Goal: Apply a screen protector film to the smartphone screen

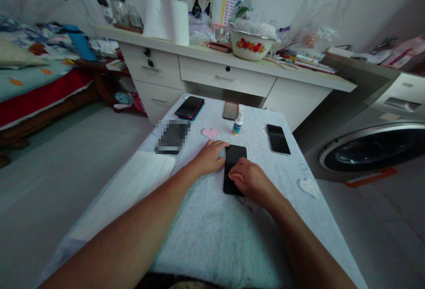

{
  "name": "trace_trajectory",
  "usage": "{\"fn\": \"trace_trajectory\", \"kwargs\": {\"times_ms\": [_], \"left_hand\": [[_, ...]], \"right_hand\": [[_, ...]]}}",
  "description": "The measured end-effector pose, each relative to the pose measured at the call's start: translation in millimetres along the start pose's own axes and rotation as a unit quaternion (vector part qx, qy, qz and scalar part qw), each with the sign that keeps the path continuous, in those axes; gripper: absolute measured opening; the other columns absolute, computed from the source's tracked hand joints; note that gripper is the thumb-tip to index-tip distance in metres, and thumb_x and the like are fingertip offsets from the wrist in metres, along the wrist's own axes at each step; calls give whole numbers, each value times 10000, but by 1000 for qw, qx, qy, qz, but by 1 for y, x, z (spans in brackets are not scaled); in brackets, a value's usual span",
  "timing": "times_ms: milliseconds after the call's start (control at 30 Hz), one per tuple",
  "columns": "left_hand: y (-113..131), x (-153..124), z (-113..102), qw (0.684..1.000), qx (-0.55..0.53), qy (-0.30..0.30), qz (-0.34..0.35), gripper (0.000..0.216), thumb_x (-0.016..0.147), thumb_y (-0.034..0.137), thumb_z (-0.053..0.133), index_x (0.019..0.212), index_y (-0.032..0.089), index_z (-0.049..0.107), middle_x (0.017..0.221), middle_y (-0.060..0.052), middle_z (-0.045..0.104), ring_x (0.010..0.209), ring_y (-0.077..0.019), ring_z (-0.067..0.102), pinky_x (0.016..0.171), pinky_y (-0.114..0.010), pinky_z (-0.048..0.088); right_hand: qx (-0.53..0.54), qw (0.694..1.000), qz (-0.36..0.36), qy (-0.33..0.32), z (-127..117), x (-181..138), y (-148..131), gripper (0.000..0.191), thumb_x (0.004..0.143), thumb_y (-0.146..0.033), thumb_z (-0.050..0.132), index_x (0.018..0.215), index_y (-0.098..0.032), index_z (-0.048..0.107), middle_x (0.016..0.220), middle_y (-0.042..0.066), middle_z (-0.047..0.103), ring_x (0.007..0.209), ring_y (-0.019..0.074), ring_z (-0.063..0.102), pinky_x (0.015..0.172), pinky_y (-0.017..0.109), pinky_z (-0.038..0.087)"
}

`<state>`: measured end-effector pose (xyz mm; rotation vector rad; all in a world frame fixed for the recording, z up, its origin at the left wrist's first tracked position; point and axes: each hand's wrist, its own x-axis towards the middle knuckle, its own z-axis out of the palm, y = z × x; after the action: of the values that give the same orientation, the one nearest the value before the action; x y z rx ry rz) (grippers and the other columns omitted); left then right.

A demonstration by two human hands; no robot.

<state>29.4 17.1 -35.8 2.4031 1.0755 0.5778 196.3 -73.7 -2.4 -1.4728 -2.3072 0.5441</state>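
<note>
A black smartphone point(235, 156) lies screen up on the cloth-covered table. My left hand point(211, 156) rests at its left side, fingers stretched out and apart, the fingertips touching the phone's edge near the upper left corner. My right hand point(250, 176) is closed and pressed against the lower part of the screen. A small orange-tan bit shows at its fingers; I cannot make out whether it is a held pad or the fingers themselves. Just beyond the phone stands a small white spray bottle point(237, 126) with a blue and yellow label.
Another phone point(278, 139) lies at the right, with stacked phones point(190, 107) at the far left. Nearer on the left is a pixelated dark device point(173, 136). A phone case point(231, 110) lies at the back. A white desk point(229, 76) and a washing machine point(375, 121) border the table.
</note>
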Motion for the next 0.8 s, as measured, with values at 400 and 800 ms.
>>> {"fn": "trace_trajectory", "kwargs": {"times_ms": [400,800], "left_hand": [[0,0,-1,1000,2,-2,-3,476,765,165,513,1240,167,545,1310,-95,583,1225,-241,487,1076,-411,348],[0,0,0,1000,-5,0,1,469,766,155,515,1234,168,547,1302,-93,586,1222,-230,491,1080,-401,346]], "right_hand": [[-8,999,42,-14,-17,-5,7,209,832,-73,515,789,-154,702,804,32,580,681,111,523,660,233,384],[-32,996,80,4,-22,-8,16,200,841,-102,518,796,-154,706,793,33,576,679,112,528,652,229,371]]}}
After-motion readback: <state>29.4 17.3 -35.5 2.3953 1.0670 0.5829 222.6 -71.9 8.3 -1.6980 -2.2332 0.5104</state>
